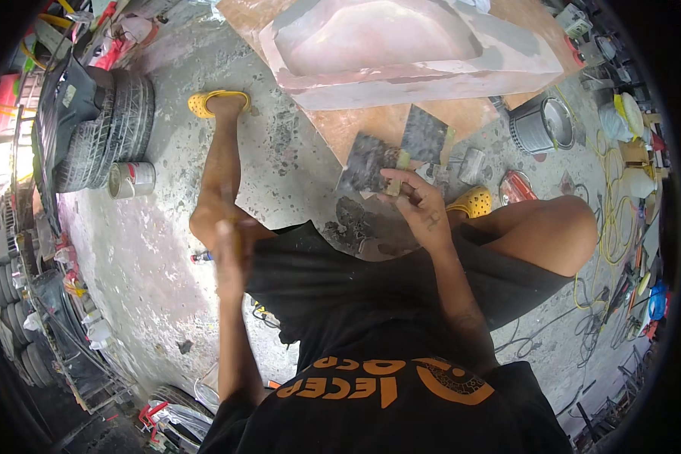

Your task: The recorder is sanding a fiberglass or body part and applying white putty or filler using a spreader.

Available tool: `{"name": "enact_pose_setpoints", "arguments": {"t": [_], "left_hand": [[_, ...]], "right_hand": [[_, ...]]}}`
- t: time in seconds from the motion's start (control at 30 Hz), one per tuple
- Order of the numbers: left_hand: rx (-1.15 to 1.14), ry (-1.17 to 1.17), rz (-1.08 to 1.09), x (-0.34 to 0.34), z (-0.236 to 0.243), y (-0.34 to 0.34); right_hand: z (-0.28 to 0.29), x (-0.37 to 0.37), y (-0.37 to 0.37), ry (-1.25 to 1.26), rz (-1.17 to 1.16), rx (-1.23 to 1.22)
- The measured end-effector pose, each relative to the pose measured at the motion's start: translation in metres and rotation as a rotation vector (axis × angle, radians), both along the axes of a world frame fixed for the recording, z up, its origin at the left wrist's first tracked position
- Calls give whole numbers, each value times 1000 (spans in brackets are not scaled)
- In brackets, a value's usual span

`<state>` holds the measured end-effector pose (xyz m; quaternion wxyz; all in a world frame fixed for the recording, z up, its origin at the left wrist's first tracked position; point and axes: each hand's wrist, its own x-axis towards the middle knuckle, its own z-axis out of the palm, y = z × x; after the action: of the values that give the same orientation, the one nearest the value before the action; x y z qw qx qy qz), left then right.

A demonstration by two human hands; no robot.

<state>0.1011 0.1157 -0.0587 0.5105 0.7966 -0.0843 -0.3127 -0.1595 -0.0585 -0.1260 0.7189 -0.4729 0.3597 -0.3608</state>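
Observation:
Over my bent left knee, my left hand (233,253) is smeared by motion. Its fingers are too blurred to read, and I cannot tell whether it holds anything. My right hand (422,203) is in front of my middle, fingers pinched on a small, flat yellowish-green piece (401,161) with a dark, worn edge. Just left of those fingers is a mottled dark grey square sheet (361,163); whether the hand touches it is unclear. A second dark sheet (424,136) lies beyond, partly on a brown board (333,130).
A large pinkish-white moulded piece (424,87) rests on the board ahead. To the right stand a grey bucket (528,130), a red-labelled tin (515,187) and yellow cord (615,219). Stacked tyres (132,125) and an open can (132,180) are at left. Yellow clogs (203,104) are on my feet.

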Motion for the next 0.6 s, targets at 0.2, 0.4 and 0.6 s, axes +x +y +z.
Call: {"name": "enact_pose_setpoints", "arguments": {"t": [0.2,0.4,0.6], "left_hand": [[6,-367,-762,-21,-65,-61],[38,-368,-787,-55,-85,-76],[239,-506,-795,-70,-78,-82]], "right_hand": [[-33,8,-7,219,44,-70],[-31,31,-5,90,-216,42],[-32,30,-7,141,-154,97]]}}
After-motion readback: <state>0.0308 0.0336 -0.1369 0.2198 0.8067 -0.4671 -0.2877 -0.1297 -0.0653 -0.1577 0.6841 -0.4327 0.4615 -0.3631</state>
